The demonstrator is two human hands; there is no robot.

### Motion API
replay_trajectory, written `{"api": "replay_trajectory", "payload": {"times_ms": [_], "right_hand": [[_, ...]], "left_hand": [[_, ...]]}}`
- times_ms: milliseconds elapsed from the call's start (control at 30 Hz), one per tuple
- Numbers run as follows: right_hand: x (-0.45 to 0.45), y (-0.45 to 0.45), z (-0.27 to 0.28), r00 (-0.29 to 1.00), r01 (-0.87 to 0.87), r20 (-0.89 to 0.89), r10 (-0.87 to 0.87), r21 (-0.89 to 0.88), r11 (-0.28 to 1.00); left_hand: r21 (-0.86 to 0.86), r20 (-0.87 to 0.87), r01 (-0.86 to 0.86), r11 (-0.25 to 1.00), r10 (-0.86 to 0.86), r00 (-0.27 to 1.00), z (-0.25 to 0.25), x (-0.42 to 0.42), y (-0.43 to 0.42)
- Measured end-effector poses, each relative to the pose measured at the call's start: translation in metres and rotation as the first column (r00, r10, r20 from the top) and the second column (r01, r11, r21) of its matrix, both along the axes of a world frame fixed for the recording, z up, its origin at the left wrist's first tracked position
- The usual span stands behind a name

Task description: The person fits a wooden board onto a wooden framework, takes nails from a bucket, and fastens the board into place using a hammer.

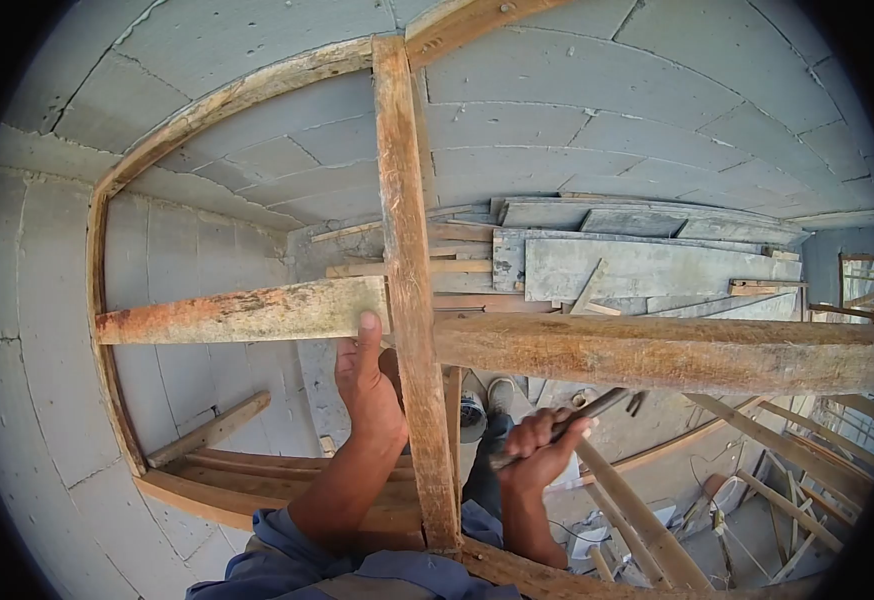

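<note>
My left hand (365, 375) holds the right end of a short, weathered board (247, 312), its thumb on the front face and the other fingers behind, hidden. That board spans from the curved-looking left frame piece to the upright beam (407, 230). My right hand (542, 445) is closed round the handle of a hammer (602, 403), whose claw head points right, below a thick horizontal beam (657, 350).
Block walls (517, 130) surround the wooden frame. Planks and panels (647, 268) are stacked beyond it. Down below are a bucket (472, 418), a shoe (500, 395) and scattered debris. Slanting timbers (647, 520) cross at the lower right.
</note>
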State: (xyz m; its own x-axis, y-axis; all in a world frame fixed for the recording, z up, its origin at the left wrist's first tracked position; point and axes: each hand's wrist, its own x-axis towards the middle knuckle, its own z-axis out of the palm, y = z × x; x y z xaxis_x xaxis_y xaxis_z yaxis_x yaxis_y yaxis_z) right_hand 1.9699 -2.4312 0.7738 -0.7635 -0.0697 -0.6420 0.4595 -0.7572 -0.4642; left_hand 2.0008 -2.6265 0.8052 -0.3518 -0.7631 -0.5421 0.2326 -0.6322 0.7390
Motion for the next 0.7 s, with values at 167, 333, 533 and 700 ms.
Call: {"api": "replay_trajectory", "payload": {"times_ms": [167,333,533,700], "right_hand": [[0.028,-0.018,0.005,0.641,-0.736,0.053,0.765,0.325,0.594],[-0.002,0.006,-0.008,0.968,-0.245,-0.041,0.248,0.061,0.968],[0.016,-0.009,-0.014,0.660,-0.650,-0.060,0.749,0.455,0.609],[0.011,-0.016,0.005,0.828,-0.549,-0.028,0.560,0.166,0.819]], "left_hand": [[0.020,0.008,0.004,1.000,-0.004,1.000,0.001,0.000,0.001],[-0.015,-0.004,-0.014,1.000,0.013,1.000,-0.001,-0.002,0.000],[0.001,-0.024,0.007,1.000,-0.007,1.000,0.003,-0.003,-0.001],[0.012,-0.009,-0.009,1.000,0.009,1.000,0.005,-0.002,0.000]]}}
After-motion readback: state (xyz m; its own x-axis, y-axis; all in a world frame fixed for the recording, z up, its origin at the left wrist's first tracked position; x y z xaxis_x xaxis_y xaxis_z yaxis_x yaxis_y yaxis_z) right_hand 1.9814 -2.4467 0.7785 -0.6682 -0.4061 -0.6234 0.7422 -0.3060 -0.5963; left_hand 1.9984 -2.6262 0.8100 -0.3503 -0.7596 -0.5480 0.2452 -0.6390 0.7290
